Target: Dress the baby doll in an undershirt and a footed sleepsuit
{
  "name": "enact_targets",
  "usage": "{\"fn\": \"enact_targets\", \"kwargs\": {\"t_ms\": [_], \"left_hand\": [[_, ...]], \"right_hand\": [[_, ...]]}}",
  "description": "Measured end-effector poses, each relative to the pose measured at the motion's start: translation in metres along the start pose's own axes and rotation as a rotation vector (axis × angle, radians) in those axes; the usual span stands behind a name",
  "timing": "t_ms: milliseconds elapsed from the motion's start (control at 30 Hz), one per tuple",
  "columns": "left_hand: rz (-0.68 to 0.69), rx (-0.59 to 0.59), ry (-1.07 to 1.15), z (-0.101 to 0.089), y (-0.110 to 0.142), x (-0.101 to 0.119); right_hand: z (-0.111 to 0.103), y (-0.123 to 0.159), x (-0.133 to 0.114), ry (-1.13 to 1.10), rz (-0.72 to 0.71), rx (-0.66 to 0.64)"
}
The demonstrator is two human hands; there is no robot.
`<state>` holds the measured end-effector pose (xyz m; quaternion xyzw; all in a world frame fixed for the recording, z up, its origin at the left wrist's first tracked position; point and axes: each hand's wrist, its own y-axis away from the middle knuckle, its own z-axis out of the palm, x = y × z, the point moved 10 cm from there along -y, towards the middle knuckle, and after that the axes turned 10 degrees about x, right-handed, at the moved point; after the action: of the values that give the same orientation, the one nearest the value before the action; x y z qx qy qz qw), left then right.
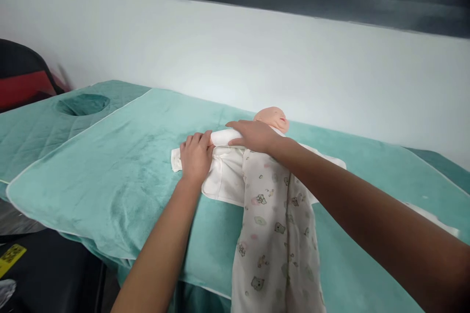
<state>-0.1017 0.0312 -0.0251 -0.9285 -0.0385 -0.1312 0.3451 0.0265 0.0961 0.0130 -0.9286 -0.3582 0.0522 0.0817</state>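
A baby doll lies on its back, its head [272, 118] near the wall. A white long-sleeved baby top [229, 176] is spread under it. My left hand [196, 156] is closed around the end of the doll's arm, beside the top's cuff [176, 160]. My right hand [253, 135] wraps the white-covered upper part [223, 137] of that same arm, near the shoulder. A white printed cloth [273, 234] with small bear pictures runs from the doll's chest toward me, past the near edge. My right hand and forearm hide part of the doll's body.
A green plush sheet [110, 156] covers the table, which has a round face hole [83, 103] at left. A black and red chair [25, 78] stands far left; a black object with a yellow label [12, 257] is lower left. White cloth [433, 217] lies at right.
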Motion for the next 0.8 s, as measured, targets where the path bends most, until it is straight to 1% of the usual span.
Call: {"fn": "enact_targets", "kwargs": {"t_ms": [133, 200, 333, 400, 467, 500, 567, 633, 700, 733, 800], "left_hand": [[-0.062, 0.006, -0.025, -0.004, 0.004, -0.009], [-0.087, -0.002, -0.028, -0.004, 0.007, -0.012], [-0.117, -0.027, -0.026, -0.005, 0.010, -0.015], [-0.138, -0.029, -0.036, -0.006, 0.012, -0.017], [-0.161, -0.028, -0.051, -0.008, 0.014, -0.019], [-0.169, -0.030, -0.057, -0.008, 0.014, -0.019], [-0.176, -0.038, -0.072, -0.007, 0.015, -0.018], [-0.166, -0.054, -0.088, -0.004, 0.016, -0.016], [-0.140, -0.067, -0.100, -0.001, 0.017, -0.013], [-0.125, -0.069, -0.102, 0.000, 0.018, -0.011], [-0.096, -0.052, -0.099, -0.002, 0.020, -0.005]], "right_hand": [[0.003, 0.006, 0.017, -0.099, 0.080, -0.052], [-0.002, 0.015, 0.029, -0.145, 0.133, -0.031], [-0.025, 0.045, 0.045, -0.290, 0.176, 0.167], [-0.034, 0.069, 0.056, -0.374, 0.201, 0.299], [-0.034, 0.098, 0.075, -0.419, 0.268, 0.439], [-0.031, 0.114, 0.086, -0.414, 0.311, 0.500], [-0.018, 0.141, 0.107, -0.359, 0.383, 0.564], [-0.011, 0.162, 0.120, -0.262, 0.398, 0.644], [-0.007, 0.174, 0.128, -0.169, 0.403, 0.709], [-0.006, 0.177, 0.129, -0.129, 0.404, 0.718], [-0.005, 0.175, 0.129, -0.053, 0.412, 0.698]]}}
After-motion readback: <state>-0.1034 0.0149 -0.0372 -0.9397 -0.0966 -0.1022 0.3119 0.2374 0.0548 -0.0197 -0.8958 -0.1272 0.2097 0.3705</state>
